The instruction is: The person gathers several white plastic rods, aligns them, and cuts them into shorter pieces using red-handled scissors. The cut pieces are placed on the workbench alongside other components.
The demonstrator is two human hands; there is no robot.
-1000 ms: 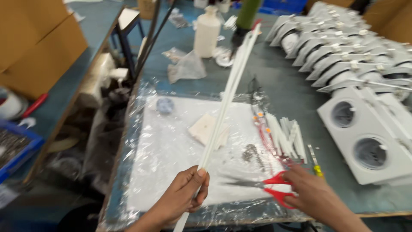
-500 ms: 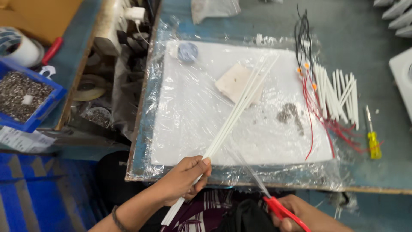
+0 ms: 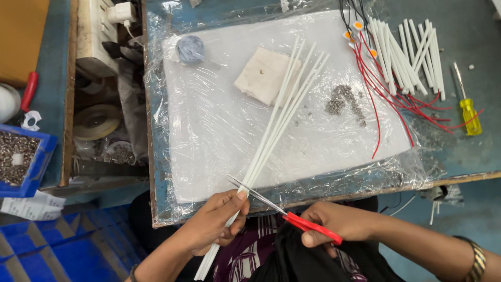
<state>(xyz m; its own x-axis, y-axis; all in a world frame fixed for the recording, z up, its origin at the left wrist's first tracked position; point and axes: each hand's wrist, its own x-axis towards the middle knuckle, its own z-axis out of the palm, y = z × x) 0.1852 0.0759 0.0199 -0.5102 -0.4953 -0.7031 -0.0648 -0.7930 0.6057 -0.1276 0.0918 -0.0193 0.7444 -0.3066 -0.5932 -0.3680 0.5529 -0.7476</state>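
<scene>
Blue bench (image 3: 449,156) under a plastic-wrapped white sheet (image 3: 219,125): left hand (image 3: 211,224), grip closed around white tubes (image 3: 276,120) running toward 1 o'clock, right hand (image 3: 331,222) gripping red-handled scissors (image 3: 284,211), blades at the tubes; cut pieces (image 3: 407,52) at 2 o'clock.

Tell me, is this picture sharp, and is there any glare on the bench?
Head view: mostly sharp and evenly lit; the plastic wrap over the white board glints in wrinkled patches; the left hand gripping the white tubes and the right hand with the red-handled scissors look slightly soft.
</scene>
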